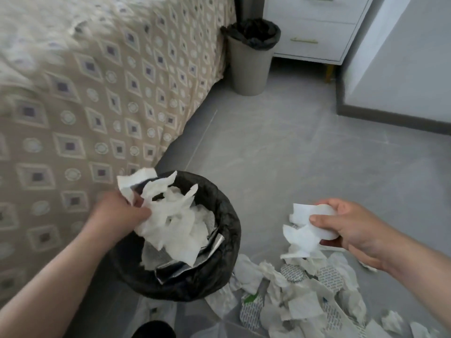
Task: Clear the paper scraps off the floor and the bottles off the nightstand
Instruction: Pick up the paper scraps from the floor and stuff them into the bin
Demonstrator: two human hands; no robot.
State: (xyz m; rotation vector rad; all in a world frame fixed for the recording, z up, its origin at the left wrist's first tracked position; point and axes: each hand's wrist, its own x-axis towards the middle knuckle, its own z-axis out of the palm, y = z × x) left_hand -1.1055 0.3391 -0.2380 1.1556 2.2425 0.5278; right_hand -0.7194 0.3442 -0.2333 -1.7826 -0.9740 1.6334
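Note:
My left hand grips a big bunch of white paper scraps right over the mouth of a near bin lined with a black bag. My right hand holds another wad of white paper above the floor, to the right of that bin. A heap of crumpled paper scraps, some printed, lies on the grey floor below my right hand. No bottles are in view; only the drawers of the white nightstand show at the top.
A bed with a beige patterned cover fills the left side. A second beige bin with a black liner stands between the bed and the nightstand. A white wall with a dark skirting board runs on the right.

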